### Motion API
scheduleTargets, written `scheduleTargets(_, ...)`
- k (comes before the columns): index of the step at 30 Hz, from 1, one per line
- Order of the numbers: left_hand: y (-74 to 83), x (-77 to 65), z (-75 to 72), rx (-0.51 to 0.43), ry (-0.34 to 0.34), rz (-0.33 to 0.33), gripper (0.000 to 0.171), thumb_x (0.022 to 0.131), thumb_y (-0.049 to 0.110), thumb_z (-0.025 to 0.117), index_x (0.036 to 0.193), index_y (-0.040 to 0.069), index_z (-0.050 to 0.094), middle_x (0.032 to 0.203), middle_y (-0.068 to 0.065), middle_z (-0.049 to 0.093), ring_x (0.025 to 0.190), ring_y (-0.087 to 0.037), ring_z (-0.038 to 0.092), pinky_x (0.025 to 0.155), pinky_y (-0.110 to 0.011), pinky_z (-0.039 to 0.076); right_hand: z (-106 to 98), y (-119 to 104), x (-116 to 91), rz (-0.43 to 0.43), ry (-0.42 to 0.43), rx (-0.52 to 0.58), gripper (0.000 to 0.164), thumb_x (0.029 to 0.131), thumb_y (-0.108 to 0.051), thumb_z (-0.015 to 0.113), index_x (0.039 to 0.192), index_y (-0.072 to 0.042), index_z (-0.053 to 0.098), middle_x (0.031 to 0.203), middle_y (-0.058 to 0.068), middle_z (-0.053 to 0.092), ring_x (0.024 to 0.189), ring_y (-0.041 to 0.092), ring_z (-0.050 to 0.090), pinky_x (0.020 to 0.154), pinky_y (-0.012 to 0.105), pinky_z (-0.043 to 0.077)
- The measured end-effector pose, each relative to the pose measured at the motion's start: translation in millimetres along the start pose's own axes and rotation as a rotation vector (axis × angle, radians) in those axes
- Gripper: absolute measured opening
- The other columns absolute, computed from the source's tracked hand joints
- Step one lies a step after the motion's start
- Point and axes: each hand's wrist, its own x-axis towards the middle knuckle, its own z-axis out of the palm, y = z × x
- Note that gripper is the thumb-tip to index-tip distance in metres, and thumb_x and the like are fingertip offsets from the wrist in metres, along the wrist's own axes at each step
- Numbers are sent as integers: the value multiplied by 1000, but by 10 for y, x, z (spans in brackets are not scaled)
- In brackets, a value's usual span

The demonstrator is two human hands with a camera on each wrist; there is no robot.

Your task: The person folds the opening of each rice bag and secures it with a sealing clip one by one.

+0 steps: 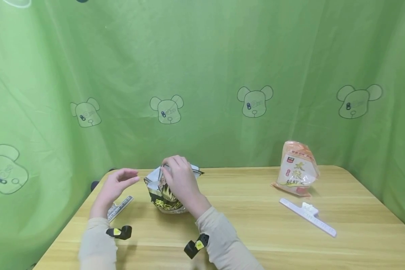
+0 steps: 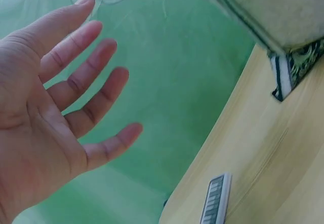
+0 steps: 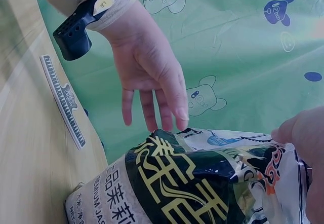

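A bag of rice (image 1: 160,195), dark green and white with yellow characters, stands upright near the table's back edge. At its folded top, my right hand (image 1: 183,182) pinches the plastic between thumb and fingers; the right wrist view shows that thumb (image 3: 298,133) on the white upper part. Just left of the bag hovers my left hand (image 1: 116,185), fingers spread apart and holding nothing, as the left wrist view confirms. Below it on the table lies a bag clip with a piano-key pattern (image 1: 123,207), partly hidden by the left wrist.
At the right back stands an orange and white food bag (image 1: 298,172) with a creased top. A pale lavender bag clip (image 1: 307,215) lies in front of it. Green printed curtain (image 1: 209,56) hangs behind and beside the wooden table (image 1: 256,240).
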Motion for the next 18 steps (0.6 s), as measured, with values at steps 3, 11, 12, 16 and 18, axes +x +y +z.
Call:
scheduleTargets(3, -17, -30, -70, 51, 32, -8, 50, 92, 38, 66, 128, 5, 59, 126, -17, 64, 109, -18, 61, 95, -34, 48, -10, -5, 1, -1, 0, 2, 15, 94, -20, 61, 104, -10, 67, 108, 4, 68, 104, 19, 61, 97, 34, 50)
scheduleTargets(11, -128, -122, -202, 175, 98, -99, 63, 92, 44, 63, 140, 7, 46, 143, -25, 47, 133, -42, 40, 105, -59, 39, -2, -12, -6, 4, -6, -8, 15, 94, -20, 61, 104, -10, 66, 108, 4, 68, 104, 19, 60, 96, 34, 51)
scheduleTargets(12, -148, -133, -217, 207, 97, -104, 64, 92, 43, 63, 141, 6, 45, 144, -26, 46, 134, -44, 38, 106, -61, 37, -1, -14, -4, 4, -6, -9, 15, 94, -20, 61, 104, -10, 66, 108, 4, 68, 104, 19, 61, 96, 33, 51)
scheduleTargets(16, -238, -186, -270, 317, 62, -139, 68, 93, 40, 63, 144, 1, 39, 145, -32, 39, 133, -52, 35, 107, -67, 30, -2, -17, 1, -2, 2, -12, 15, 94, -20, 61, 104, -10, 67, 108, 4, 68, 104, 18, 61, 96, 33, 51)
scheduleTargets(18, -290, -219, -287, 344, 38, -175, 71, 92, 40, 64, 145, 0, 37, 147, -34, 35, 133, -55, 32, 107, -69, 28, -4, -18, 2, -2, 5, -9, 15, 94, -19, 62, 104, -9, 67, 108, 4, 68, 104, 19, 61, 96, 33, 51)
